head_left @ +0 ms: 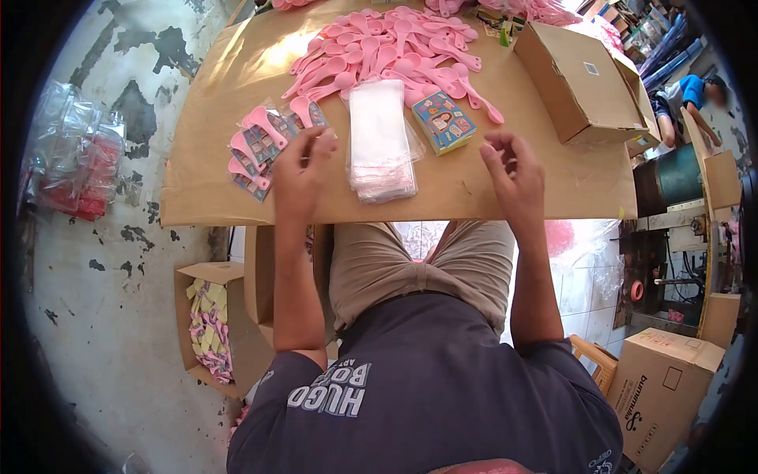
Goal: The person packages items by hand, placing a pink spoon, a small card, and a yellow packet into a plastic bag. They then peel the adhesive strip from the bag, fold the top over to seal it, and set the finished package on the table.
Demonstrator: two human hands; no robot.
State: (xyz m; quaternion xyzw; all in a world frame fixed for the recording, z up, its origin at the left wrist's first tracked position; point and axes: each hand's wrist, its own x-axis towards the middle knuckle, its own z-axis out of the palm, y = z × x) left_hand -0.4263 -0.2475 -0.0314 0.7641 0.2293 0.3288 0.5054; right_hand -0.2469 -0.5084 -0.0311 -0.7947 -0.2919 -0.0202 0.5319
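Observation:
My left hand (302, 162) hovers over the table, beside several packed pink spoons (268, 126) that lie with printed cards in clear bags. Its fingers are loosely bent and a little blurred, and nothing shows in them. My right hand (517, 167) is raised to the right with thumb and fingers apart, holding nothing. Between the hands lies a stack of clear plastic bags (379, 130). Close to its right side sits a stack of blue printed cards (444, 120). Behind these spreads a large heap of loose pink spoons (387, 47).
The brown-covered table (584, 186) carries a cardboard box (580, 83) at the right. An open carton (209, 272) with packets stands low at the left. Another carton (659, 391) stands low at the right. Plastic bags (75, 150) hang on the left wall. A person (688, 95) is at the far right.

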